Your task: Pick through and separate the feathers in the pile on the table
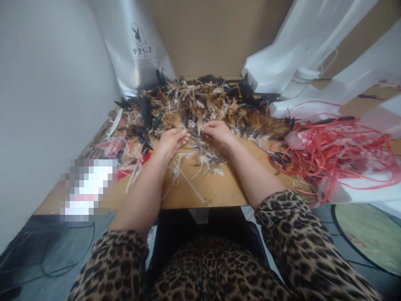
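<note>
A heap of brown, black and white feathers (200, 98) spreads over the back of the wooden table. My left hand (173, 141) is at its front edge, thumb and forefinger pinched on a brown feather (174, 120), with the other fingers curled. Just to the right, my right hand (219, 132) pinches the pale base of another small feather (199, 124) between thumb and fingertips. A narrow gap separates the two hands. Below them lie loose pale fluff (213, 161) and a thin white strip of ribbon (194, 188).
Scissors (275, 156) lie right of my right forearm, beside a tangle of red plastic string (341, 150). A silver bag (138, 54) stands at the back left. A blurred bright object (90, 188) is at the table's left edge. White sheeting (282, 54) hangs at the right.
</note>
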{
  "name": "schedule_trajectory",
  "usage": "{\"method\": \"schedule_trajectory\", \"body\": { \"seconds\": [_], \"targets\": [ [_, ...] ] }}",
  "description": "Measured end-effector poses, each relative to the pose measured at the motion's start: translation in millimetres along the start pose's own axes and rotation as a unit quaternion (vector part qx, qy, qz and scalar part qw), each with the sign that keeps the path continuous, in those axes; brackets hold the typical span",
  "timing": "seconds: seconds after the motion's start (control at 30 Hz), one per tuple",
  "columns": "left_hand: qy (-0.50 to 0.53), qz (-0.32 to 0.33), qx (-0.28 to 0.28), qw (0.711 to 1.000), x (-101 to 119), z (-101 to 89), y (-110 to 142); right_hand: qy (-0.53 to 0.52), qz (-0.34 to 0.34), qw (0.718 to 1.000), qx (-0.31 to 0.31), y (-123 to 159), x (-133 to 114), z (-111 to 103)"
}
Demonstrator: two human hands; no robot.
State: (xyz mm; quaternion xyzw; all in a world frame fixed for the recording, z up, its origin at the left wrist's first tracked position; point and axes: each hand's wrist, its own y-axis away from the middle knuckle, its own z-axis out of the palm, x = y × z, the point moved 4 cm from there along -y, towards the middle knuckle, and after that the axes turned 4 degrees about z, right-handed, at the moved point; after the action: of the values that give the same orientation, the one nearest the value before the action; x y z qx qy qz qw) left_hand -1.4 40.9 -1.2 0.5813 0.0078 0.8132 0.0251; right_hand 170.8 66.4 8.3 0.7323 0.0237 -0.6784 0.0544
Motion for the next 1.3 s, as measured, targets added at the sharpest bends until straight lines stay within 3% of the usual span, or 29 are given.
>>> {"method": "schedule_trajectory", "body": {
  "seconds": [0.27, 0.47, 0.63, 0.83, 1.1, 1.3],
  "targets": [
    [0.014, -0.035, -0.072, 0.997, -4.7, 7.6, 3.2, -0.12, 0.028, 0.992, -0.021, 4.3, -3.7, 11.4],
    [0.045, -0.047, -0.087, 0.994, -3.2, 12.7, 5.5, -0.095, 0.006, 0.995, -0.035, 7.7, -3.3, 21.6],
    [0.113, -0.074, -0.071, 0.988, 0.4, 10.7, 5.7, -0.184, 0.045, 0.976, -0.107, 11.8, -7.9, 23.8],
    [0.183, -0.106, -0.101, 0.972, 5.2, 14.3, 11.1, -0.238, 0.046, 0.95, -0.196, 22.1, -18.1, 30.2],
    [0.132, -0.084, -0.116, 0.981, 1.4, 13.6, 9.1, -0.197, -0.001, 0.967, -0.163, 15.7, -13.2, 30.4],
    [0.047, -0.052, -0.113, 0.991, -2.2, 12.5, 6.9, -0.097, -0.04, 0.988, -0.11, 11.7, -12.4, 23.0]
  ]
}}
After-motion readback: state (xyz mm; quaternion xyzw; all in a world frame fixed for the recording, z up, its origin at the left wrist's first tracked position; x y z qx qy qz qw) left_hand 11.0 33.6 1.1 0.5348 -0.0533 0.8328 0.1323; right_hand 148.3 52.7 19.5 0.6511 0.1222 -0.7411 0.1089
